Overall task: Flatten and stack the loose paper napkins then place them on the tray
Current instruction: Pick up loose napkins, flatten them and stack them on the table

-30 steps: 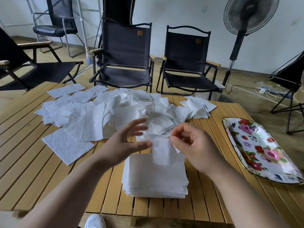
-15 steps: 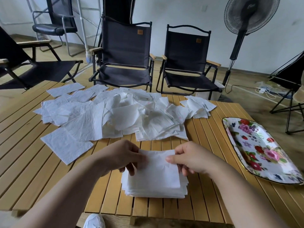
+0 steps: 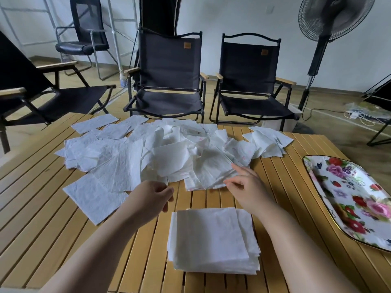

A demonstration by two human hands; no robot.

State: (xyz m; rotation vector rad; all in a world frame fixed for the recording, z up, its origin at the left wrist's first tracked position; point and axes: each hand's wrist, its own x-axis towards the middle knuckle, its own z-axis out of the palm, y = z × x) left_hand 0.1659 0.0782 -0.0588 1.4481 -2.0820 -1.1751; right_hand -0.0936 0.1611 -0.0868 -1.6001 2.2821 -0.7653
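**Head view: a further napkin is reached for, with the stack (image 3: 213,235) taken as landmark.**

The stack is seen lying flat on the slatted table (image 3: 42,208), nearest the viewer. The loose napkins (image 3: 165,157) are heaped just beyond it, and the flowered tray (image 3: 347,193), bare of napkins, lies well to its right. The left hand (image 3: 150,197) is held just beyond the stack's left corner, fingers loosely curled, with nothing gripped. The right hand (image 3: 247,187) is spread beyond the right corner, fingertips laid on the heap's near edge; no sheet is yet pinched. Risk, as judged: several overlapped sheets may be dragged up together, or thin paper torn by a hasty pull. The stack's uneven right edge could be skewed if brushed by a forearm.
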